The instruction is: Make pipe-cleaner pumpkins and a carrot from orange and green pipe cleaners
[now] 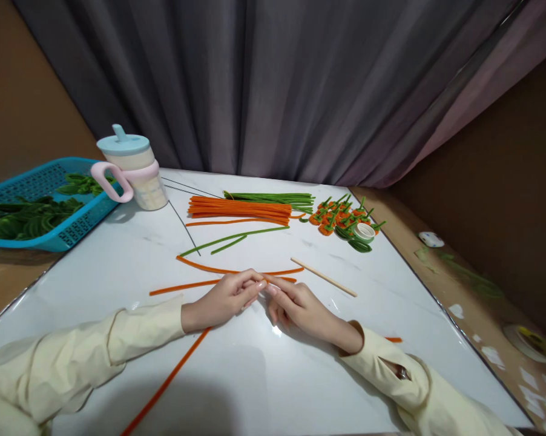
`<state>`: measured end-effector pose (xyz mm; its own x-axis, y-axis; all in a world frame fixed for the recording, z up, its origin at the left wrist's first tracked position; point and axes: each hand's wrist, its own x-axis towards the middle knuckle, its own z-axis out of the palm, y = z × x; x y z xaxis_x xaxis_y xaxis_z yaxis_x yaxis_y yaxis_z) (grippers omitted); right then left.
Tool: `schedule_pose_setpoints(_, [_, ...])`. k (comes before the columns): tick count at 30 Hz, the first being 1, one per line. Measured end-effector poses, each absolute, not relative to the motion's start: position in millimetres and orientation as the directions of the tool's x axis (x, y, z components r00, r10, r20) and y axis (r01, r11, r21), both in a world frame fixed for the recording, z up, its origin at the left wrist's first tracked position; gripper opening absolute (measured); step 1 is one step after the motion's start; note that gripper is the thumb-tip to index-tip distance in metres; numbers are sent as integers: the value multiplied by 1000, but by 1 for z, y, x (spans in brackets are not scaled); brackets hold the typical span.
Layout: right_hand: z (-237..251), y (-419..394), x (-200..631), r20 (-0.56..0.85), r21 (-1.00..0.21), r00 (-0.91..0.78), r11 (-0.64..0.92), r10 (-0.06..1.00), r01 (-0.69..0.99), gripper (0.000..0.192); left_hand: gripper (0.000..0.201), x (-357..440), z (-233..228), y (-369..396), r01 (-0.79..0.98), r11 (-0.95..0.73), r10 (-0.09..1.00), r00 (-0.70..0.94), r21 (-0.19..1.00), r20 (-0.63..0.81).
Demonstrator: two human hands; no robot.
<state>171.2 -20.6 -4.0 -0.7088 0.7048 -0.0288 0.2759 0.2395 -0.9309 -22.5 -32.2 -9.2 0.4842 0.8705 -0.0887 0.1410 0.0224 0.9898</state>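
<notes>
My left hand (225, 300) and my right hand (298, 306) meet fingertip to fingertip over the white table (118, 266), both pinching an orange pipe cleaner (189, 286) that lies flat and runs left from the fingers. Another orange pipe cleaner (218, 268) curves just beyond the fingers. A long orange one (164, 384) slants from under my left wrist toward the near edge. A thin wooden stick (324, 277) lies just right of my right hand.
Farther back lie a bundle of orange pipe cleaners (239, 209), a green bundle (273, 197), loose green ones (230, 239) and several small orange-and-green pieces (341, 217) beside a tape roll (364, 232). A handled cup (134, 169) and a blue basket (41, 200) of green leaves stand at the left.
</notes>
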Motion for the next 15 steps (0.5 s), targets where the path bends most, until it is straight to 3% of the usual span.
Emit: schedule_pose_setpoints(15, [-9, -20, 171, -102, -967, -697, 95, 709, 238, 58, 26, -24, -13, -32, 192, -97, 906, 423, 977, 7])
